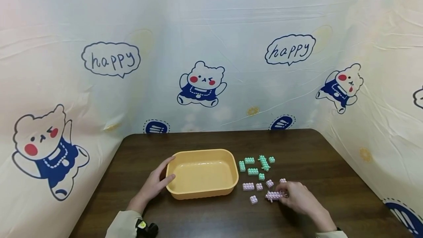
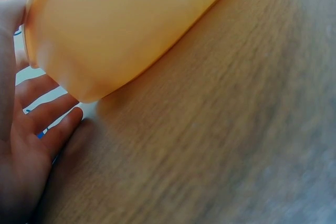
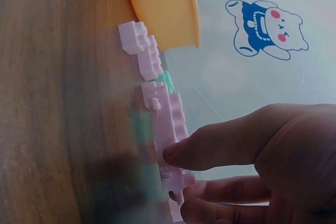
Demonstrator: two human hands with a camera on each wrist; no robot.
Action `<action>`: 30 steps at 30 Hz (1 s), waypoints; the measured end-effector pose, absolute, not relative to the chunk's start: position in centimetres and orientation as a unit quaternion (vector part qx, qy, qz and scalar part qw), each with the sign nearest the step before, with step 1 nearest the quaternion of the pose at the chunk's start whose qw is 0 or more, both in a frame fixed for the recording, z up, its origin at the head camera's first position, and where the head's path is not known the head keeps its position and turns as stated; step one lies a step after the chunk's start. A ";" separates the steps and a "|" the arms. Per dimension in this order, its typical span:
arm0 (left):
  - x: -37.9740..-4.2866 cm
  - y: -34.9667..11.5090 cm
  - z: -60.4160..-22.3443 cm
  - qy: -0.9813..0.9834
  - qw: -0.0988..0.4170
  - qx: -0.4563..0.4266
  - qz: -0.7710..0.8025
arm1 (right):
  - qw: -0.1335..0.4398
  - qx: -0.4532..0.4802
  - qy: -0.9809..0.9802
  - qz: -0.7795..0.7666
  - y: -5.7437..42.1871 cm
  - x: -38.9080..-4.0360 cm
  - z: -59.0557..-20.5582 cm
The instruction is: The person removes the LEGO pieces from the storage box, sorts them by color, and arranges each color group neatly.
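A yellow plastic basin [image 1: 202,177] stands on the table, its inside bare. My left hand [image 1: 150,187] holds its left end, the thumb over the rim and the other fingers along the outer wall, as the left wrist view also shows. Over on the right, my right hand [image 1: 300,198] pinches a long pink toy brick [image 3: 165,129] with small side pegs between thumb and fingers. Smaller pink bricks [image 1: 248,186] lie around it. In the right wrist view two of the pink bricks [image 3: 149,62] stand beyond the pinched one, towards the basin.
Several green bricks [image 1: 253,172] lie behind the pink ones, right of the basin, among them a long pegged one [image 1: 264,163]. The dark wooden table [image 1: 198,219] ends at a printed curtain [image 1: 205,28] at the back and sides.
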State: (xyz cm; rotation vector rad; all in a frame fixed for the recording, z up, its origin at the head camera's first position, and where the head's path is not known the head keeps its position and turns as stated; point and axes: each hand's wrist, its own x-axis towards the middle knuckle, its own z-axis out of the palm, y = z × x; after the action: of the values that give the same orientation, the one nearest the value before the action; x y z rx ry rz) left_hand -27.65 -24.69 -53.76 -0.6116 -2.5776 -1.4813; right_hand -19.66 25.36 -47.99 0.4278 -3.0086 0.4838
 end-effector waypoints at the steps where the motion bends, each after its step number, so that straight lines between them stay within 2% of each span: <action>1: -27.6 -24.7 -53.7 -0.847 0.052 -0.201 -0.489 | 0.033 0.140 -0.977 0.157 25.4 -19.7 -48.1; 24: -27.4 -24.9 -53.7 -0.846 0.054 -0.198 -0.492 | 0.039 0.110 -0.982 0.146 24.7 -19.1 -49.2; 30: -27.3 -24.8 -54.0 -0.850 0.055 -0.191 -0.488 | 0.038 0.132 -0.980 0.145 24.9 -19.1 -49.3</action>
State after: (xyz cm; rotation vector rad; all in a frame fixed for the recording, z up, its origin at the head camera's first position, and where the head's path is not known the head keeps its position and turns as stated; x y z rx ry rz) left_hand -27.33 -24.78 -54.00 -0.5807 -2.5791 -1.4825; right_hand -19.07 24.90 -49.27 0.4039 -3.0067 0.4447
